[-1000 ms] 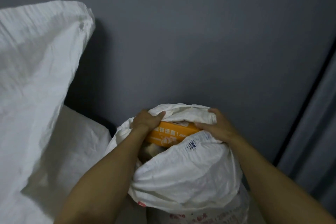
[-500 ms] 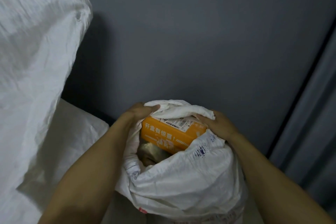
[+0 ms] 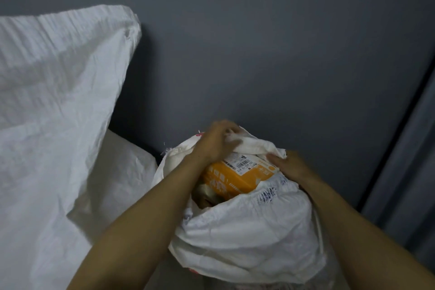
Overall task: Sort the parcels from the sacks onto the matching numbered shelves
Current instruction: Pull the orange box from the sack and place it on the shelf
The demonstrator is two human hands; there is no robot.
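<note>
A white woven sack [image 3: 249, 240] stands open in front of me against the grey wall. An orange parcel box [image 3: 235, 178] with a white barcode label on top pokes out of its mouth. Under it lies something brownish, partly hidden. My left hand [image 3: 215, 142] grips the far rim of the sack and pulls the fabric back. My right hand [image 3: 290, 163] holds the sack's rim at the right, next to the box's end.
A second, larger white sack [image 3: 56, 92] leans at the left, with another white sack [image 3: 113, 186] lying below it. A grey wall [image 3: 259, 42] stands behind. Grey curtain folds [image 3: 407, 172] hang at the right.
My left hand has moved up and over the box to pull the sack's far rim back. More of the orange box and its label shows.
</note>
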